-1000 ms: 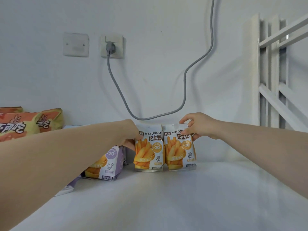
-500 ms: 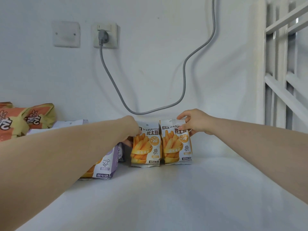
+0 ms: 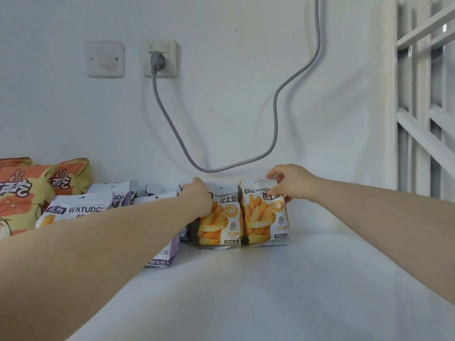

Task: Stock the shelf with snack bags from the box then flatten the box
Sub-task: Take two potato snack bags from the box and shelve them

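Two orange-and-white snack bags stand upright side by side at the back of the white shelf (image 3: 270, 291). My left hand (image 3: 200, 199) grips the top left corner of the left orange bag (image 3: 220, 223). My right hand (image 3: 289, 182) pinches the top right corner of the right orange bag (image 3: 264, 217). The two bags touch each other. Several purple-and-white snack bags (image 3: 81, 209) lie and lean to the left, partly hidden by my left forearm. The box is out of view.
Large orange and yellow snack bags (image 3: 27, 193) stand at the far left. A grey cable (image 3: 275, 107) hangs from a wall socket (image 3: 160, 59) along the back wall. A white slatted frame (image 3: 426, 107) closes the right side.
The view has shifted slightly, bringing more of the purple bags on the left into sight. Both hands stay on the tops of the two orange bags, which remain upright.
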